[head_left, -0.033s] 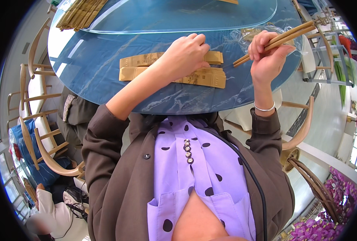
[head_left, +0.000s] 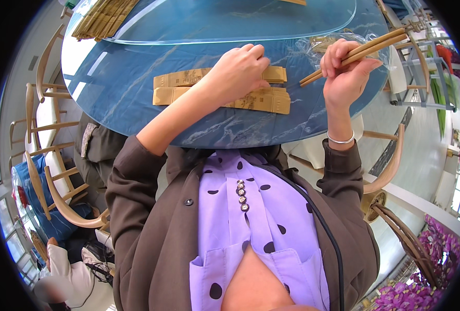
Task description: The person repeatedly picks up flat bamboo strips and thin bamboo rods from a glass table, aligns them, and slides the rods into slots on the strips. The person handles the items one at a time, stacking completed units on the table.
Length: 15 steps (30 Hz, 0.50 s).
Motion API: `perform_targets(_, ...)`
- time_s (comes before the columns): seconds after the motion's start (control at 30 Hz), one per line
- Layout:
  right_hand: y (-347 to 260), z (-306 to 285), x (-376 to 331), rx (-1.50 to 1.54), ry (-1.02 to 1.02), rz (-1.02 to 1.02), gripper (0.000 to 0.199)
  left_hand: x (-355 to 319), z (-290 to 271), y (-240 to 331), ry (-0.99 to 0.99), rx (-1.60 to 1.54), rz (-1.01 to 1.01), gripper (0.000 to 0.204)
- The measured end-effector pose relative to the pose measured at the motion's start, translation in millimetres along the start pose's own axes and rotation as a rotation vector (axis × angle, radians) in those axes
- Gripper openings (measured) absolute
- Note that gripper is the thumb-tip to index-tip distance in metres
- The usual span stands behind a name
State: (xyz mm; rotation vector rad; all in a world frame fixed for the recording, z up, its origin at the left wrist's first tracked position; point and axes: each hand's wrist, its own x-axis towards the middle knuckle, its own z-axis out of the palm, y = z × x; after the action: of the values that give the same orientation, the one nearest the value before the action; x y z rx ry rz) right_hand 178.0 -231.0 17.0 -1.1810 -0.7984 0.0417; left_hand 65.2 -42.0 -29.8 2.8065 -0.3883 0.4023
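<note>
Smooth, slim wooden chopsticks (head_left: 377,46) sit within the right hand's (head_left: 344,78) closed fingers, above the 1 o'clock part of the glossy, blue marbled table (head_left: 137,111). Flat brown paper sleeves (head_left: 274,101) lie toward 12 o'clock in two overlapping strips, and crinkled clear plastic (head_left: 313,44) lies behind the right hand. A bundle of pleated-looking brown strips (head_left: 103,20) is at 11 o'clock.

The chopsticks slant, thin ends toward 8 o'clock, thicker ends toward 2; the sleeves run from 9 to 3.

The left hand (head_left: 243,67), fingers curled, covers the sleeves' middle; whether it pinches one cannot be told. The right fingers hide the chopsticks' midsection, and the picture's top edge cuts the bundle.
</note>
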Motion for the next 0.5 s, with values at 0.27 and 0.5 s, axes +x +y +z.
perform_targets(0.27,-13.3,0.1,9.4,-0.014,0.029,-0.074,0.067,0.8,10.4,-3.0,0.020,-0.020,0.012,0.037)
perform_targets(0.5,-37.9,6.9,4.1,-0.336,-0.057,0.011,0.058,5.8,9.0,-3.0,0.036,-0.045,0.014,0.033)
